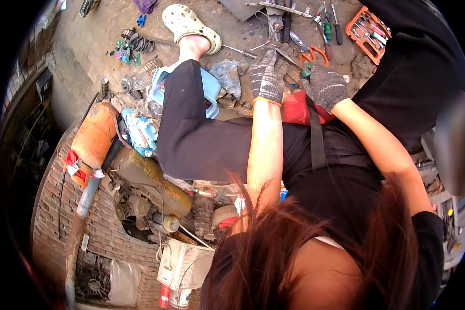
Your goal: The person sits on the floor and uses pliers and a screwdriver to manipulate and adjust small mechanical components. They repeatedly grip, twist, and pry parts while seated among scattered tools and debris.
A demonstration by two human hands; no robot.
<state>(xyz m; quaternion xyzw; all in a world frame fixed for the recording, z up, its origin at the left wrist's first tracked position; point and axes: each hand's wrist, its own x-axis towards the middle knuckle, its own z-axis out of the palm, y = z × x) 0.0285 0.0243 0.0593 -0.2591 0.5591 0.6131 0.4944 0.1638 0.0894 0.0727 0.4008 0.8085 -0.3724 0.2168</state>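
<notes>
left hand (266, 77) gloved, fingers curled down on red object (296, 108), at its left end | right hand (324, 87) gloved, clasping its right end | red object on lap, long axis left-right, orange pliers (310, 54) just beyond

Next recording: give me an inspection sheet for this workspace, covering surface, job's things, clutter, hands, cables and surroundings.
Surface: dirty concrete floor, littered.
Job's things: red object on the lap, black strap across it.
Clutter: pliers with orange handles, screwdrivers, orange tool case, small electronic parts, clear bottle.
Hands: left hand and right hand in grey knit gloves, both at the red object; grip unclear.
Cables: loose wires on the floor.
Surroundings: orange cylinder, engine-like machine, brick wall.
</notes>
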